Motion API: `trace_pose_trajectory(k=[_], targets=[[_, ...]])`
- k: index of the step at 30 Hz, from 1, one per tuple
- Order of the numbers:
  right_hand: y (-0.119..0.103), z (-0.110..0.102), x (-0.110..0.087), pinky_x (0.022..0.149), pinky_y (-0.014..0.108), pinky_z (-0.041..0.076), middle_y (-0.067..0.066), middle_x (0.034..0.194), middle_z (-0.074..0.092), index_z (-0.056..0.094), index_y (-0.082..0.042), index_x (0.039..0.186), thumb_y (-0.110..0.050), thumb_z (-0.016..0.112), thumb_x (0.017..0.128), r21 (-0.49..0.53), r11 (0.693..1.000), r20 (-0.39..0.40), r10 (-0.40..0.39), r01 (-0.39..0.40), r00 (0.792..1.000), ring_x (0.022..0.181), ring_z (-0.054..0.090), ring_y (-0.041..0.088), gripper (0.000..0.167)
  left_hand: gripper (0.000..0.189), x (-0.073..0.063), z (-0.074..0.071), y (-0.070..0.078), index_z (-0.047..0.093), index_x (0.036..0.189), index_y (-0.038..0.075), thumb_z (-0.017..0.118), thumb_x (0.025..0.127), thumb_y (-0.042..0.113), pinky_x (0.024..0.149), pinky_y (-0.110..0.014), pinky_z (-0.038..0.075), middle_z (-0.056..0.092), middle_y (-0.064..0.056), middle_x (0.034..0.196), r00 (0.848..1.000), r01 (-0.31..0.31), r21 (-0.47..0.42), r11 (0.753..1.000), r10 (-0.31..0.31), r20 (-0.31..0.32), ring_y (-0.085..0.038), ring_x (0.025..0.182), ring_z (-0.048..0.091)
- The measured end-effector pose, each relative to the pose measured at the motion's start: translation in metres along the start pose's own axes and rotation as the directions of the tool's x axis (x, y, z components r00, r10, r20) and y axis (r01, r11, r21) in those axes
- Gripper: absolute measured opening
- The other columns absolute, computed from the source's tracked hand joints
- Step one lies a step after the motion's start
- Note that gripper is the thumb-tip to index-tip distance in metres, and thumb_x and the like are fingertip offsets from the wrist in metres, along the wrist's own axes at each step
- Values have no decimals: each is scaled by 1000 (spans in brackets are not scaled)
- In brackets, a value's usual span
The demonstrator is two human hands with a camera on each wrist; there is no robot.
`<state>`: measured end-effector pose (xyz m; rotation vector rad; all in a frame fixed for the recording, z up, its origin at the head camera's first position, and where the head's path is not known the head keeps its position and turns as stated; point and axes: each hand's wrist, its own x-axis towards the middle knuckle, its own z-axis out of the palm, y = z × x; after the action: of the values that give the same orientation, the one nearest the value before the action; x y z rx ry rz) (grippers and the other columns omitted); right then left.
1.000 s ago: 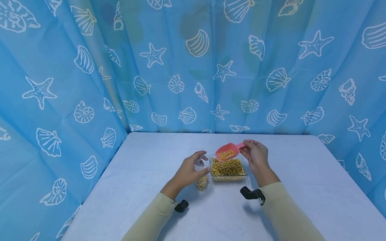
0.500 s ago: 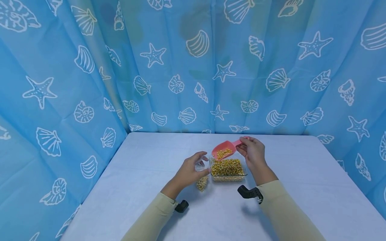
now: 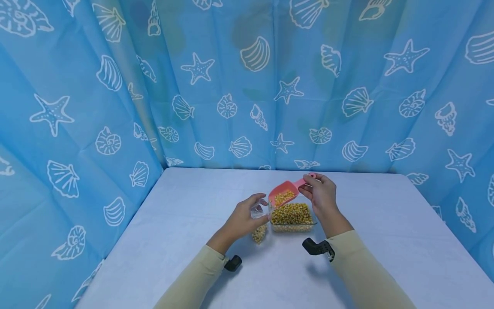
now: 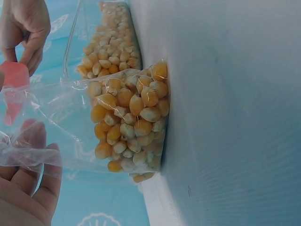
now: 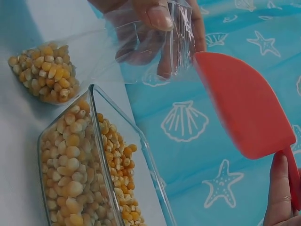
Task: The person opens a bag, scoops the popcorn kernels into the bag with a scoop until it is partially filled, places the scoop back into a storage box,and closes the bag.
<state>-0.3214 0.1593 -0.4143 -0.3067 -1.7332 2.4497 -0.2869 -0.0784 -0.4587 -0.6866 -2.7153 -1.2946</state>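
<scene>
My left hand [image 3: 245, 218] grips a clear plastic bag [image 5: 101, 56] near its top, thumb and fingers around the mouth. Corn kernels [image 4: 129, 125] fill the bag's lower part, which sits on the table. In my right hand [image 3: 323, 195] is the handle of a pink scoop [image 3: 283, 193], pinched between thumb and fingers. Kernels lie in the scoop's bowl, which tilts toward the bag. In the right wrist view the scoop's tip is right at the bag's mouth. Just right of the bag stands a rectangular glass container [image 3: 293, 228] heaped with corn kernels, partly under the scoop.
A white table [image 3: 193, 201] carries the bag and the container. Behind it and to the sides hangs a blue curtain [image 3: 216, 120] with white shell and starfish prints. Black wrist cameras are strapped on both forearms, the right one [image 3: 318, 247] close in front of the container.
My right hand has moved the scoop left, from over the glass container to the bag's mouth. The left hand keeps its hold on the bag, nearly still.
</scene>
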Motion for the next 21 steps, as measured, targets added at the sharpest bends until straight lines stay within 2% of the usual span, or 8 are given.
trace_pose_trajectory(k=[5,9,14,21], targets=[[-1,2,-2,77,29,55,13,103,58,47,-1,128,-18,63,96,-47,998,10,-49,50,999,77,66,16,40,69,1,1,0,44,144,14,72,87,42,92,-39,49,60,8,118,1000,8,-2,1000,-8,1,-11,105,56],[0,4,-2,76,30,55,15,102,58,48,-2,123,-20,65,95,-82,992,20,-95,96,995,76,66,18,37,69,1,1,-1,44,144,16,71,87,45,91,-39,49,60,9,118,1000,6,-1,1000,-6,-2,-11,104,56],[-1,7,-4,75,31,56,15,98,59,47,1,124,-18,65,95,-103,984,36,-143,146,989,73,66,17,39,71,1,1,-2,44,144,15,70,87,48,91,-39,49,60,8,119,1000,-8,1,1000,8,-6,-11,104,56],[-4,9,-6,73,30,56,15,98,60,47,1,127,-14,63,96,-126,979,31,-156,159,987,73,68,17,38,69,0,0,-2,45,143,15,69,87,48,90,-39,49,61,6,119,998,-52,0,999,52,-16,-11,103,57]])
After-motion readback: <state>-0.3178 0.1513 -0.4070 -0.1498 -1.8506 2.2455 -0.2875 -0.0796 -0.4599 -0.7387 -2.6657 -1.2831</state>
